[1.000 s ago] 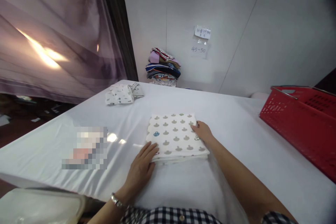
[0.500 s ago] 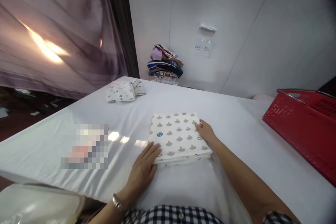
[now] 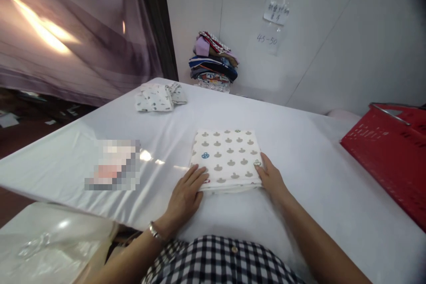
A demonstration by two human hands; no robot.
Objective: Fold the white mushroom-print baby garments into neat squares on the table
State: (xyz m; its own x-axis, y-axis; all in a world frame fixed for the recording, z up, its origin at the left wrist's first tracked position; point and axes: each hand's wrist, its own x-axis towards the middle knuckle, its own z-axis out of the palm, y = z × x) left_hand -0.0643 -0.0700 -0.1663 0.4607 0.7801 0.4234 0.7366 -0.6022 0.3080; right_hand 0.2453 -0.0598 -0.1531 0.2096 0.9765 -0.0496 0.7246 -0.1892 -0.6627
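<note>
In front of me lies a neatly folded white cloth (image 3: pixel 229 157) printed with grey mushroom-like shapes, one blue, plus small red and green ones at its edges. My left hand (image 3: pixel 189 188) rests on its near left corner, fingers stretched flat over the fabric. At the right edge, my right hand (image 3: pixel 271 177) has its thumb on top and its other fingers along the side, partly hidden, gripping the fold. Farther back on the left is a loosely bundled white cloth (image 3: pixel 155 97) with small green and dark prints, apart from both hands.
The table has a white cover (image 3: pixel 159 137) with creases at left. A red plastic basket (image 3: pixel 382 151) stands at right. A pixelated item (image 3: pixel 113 164) lies at left. Folded fabrics (image 3: pixel 213 64) are stacked by the wall, near a note (image 3: pixel 268 40). Clear plastic (image 3: pixel 49 248) is at lower left.
My right hand has slid nearer along the cloth's right edge, toward the front corner. My left hand stays on the left corner. The camera view has tilted downward.
</note>
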